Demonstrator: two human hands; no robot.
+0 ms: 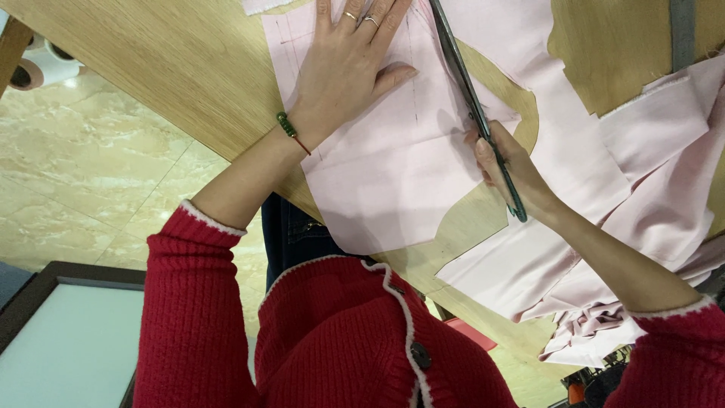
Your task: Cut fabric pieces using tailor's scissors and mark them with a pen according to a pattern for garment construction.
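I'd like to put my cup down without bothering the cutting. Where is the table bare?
Bare wood lies on the light wooden table, beside the left hand pressing the flat pink fabric piece. A smaller patch shows at the top. It is crowded around the right hand with the long dark scissors and the bunched pink cloth.

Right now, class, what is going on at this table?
A person in a red knitted cardigan is cutting pink fabric spread on a wooden table. The left hand lies flat on the fabric, pressing it down, with rings on the fingers and a green bead bracelet at the wrist. The right hand grips long dark scissors, whose blades run along the cloth's edge. More pink cloth is bunched at the table's right side.
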